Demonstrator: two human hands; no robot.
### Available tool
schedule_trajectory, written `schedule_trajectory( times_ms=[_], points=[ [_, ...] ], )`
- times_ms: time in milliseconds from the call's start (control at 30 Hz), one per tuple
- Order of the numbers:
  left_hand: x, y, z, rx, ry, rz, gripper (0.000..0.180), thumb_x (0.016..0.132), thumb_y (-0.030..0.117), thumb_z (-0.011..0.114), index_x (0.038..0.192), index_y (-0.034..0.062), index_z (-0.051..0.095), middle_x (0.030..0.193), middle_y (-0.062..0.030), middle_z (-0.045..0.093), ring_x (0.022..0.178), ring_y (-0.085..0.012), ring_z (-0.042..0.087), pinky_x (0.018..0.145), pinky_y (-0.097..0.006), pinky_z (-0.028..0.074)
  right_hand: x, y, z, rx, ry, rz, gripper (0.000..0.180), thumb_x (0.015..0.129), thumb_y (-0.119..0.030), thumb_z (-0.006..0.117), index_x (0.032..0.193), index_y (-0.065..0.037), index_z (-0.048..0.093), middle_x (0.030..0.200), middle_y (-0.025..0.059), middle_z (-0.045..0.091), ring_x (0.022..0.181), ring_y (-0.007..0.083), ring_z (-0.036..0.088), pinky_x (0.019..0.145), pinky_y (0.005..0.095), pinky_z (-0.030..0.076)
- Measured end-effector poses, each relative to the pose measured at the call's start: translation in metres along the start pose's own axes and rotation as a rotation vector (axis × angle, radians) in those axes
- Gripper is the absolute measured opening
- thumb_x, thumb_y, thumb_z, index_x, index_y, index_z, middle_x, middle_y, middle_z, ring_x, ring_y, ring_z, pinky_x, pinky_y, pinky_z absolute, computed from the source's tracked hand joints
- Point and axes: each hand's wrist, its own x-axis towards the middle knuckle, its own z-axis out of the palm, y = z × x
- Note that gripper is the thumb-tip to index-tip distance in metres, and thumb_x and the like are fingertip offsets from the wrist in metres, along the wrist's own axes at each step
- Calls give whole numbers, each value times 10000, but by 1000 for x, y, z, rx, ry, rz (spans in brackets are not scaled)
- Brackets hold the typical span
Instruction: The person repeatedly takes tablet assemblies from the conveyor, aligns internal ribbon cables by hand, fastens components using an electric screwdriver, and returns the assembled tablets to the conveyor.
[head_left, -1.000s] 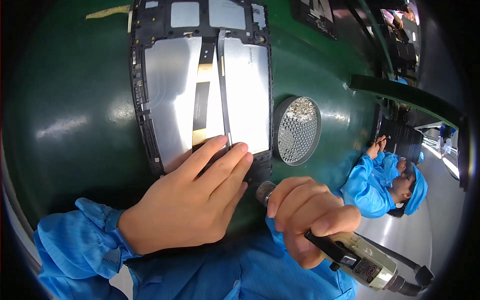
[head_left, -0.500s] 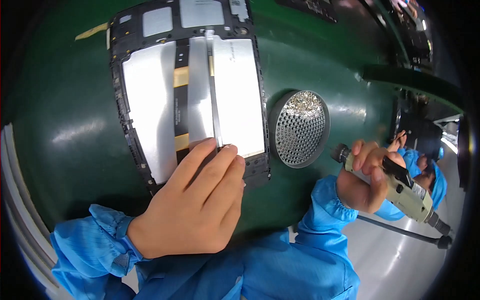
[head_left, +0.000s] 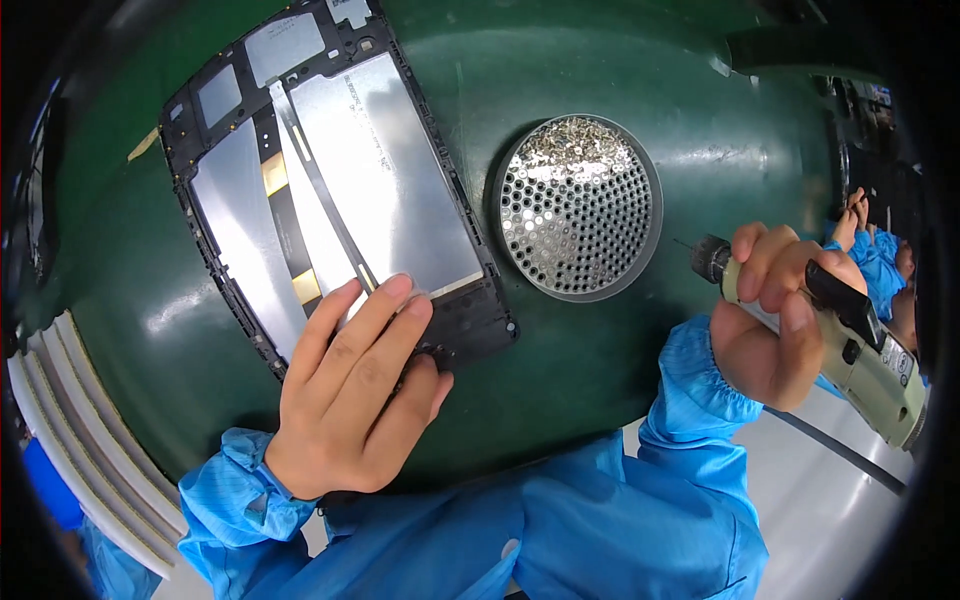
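Left hand (head_left: 350, 400) flat on tablet frame (head_left: 330, 200); right hand (head_left: 770, 315) grips screwdriver (head_left: 850, 340).

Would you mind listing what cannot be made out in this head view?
- Lower corner of the black frame: covered by the left hand.
- Electric screwdriver: its middle hidden in the right hand.
- Screws in the round perforated tray: too small to count.

- A green work mat (head_left: 620, 70) is covering the table, shining under the lights.
- Pale ribbed strips (head_left: 75, 420) are lying along its left edge.
- Another person's blue-sleeved hands (head_left: 872, 240) are showing at the far right.
- A grey floor (head_left: 840, 520) is showing below.
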Motion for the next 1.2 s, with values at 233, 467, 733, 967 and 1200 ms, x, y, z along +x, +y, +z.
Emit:
schedule_trajectory(
  times_ms=[233, 467, 733, 967, 1200],
  points=[
    [0, -1, 0, 40, -46, 37, 157, 658, 67, 734, 727, 26, 600, 1056, -186, 633, 1094, -368, 587, 951, -510, 445, -5, 0, 5, 3, 19, 5, 382, 801, -116, 613, 1154, -32, 494, 667, 83, 510, 585, 205, 513, 643, 420, 460],
    [4, -10, -13, -14, -114, 69, 193, 631, 99, 757, 797, 50, 671, 1136, -183, 595, 1145, -371, 548, 973, -515, 426, -3, 1, 6, 50, 70, -48, 390, 780, -80, 610, 1142, -2, 486, 669, 102, 523, 584, 218, 520, 645, 422, 470],
    [-36, -6, -7, 181, -33, -103, 522, 647, 231, 791, 1117, 68, 634, 1281, -221, 503, 1242, -449, 443, 1009, -668, 267, -1, 6, 11, 94, 114, -80, 359, 779, -36, 601, 1114, 1, 477, 664, 86, 514, 565, 196, 505, 634, 394, 469],
    [-43, 0, 10, 266, -19, -140, 633, 680, 246, 792, 1225, 41, 543, 1348, -259, 438, 1297, -474, 371, 1026, -687, 203, -7, 10, 8, 88, 139, -79, 345, 766, 17, 603, 1087, -13, 480, 684, 93, 536, 553, 188, 514, 615, 373, 480],
    [-16, -30, -15, 488, -37, -304, 621, 759, 180, 728, 1315, 38, 489, 1396, -198, 427, 1314, -431, 363, 1042, -589, 289, -3, 7, 7, 78, 172, -75, 323, 757, 13, 600, 1063, -15, 498, 674, 92, 540, 556, 187, 520, 629, 371, 495]
  ],
)
